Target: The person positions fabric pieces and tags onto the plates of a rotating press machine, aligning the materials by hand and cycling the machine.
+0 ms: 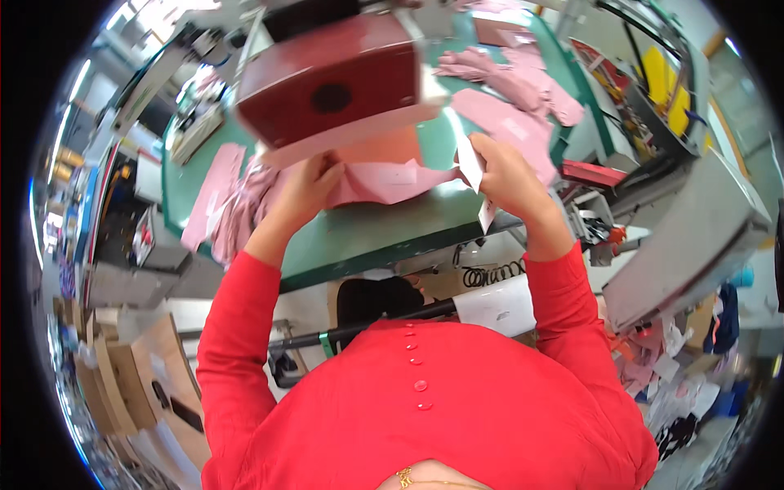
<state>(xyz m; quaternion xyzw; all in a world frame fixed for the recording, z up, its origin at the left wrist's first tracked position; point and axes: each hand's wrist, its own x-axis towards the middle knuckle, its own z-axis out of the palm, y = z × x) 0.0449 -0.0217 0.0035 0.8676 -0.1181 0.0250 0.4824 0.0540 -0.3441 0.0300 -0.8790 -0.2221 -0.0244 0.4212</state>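
Note:
A pink fabric piece (380, 186) stretches between my two hands, its near edge lifted off the green table. My left hand (300, 194) pinches its left side, close under the blurred dark red block (331, 86) of a press-like machine. My right hand (516, 181) is closed at the fabric's right end and also has a small white sheet (469, 162) between the fingers. Another white slip (487, 216) hangs just below that hand. Beneath the block, partly behind the fabric, lies an orange-pink pad (384, 147). The block hides the fabric's far side.
Rumpled pink pieces (260, 200) lie left on the green table (359, 245), and more pink fabric (510, 126) is spread at the far right. A grey metal cabinet (694, 237) stands right. A black coiled cord (490, 275) hangs under the table edge.

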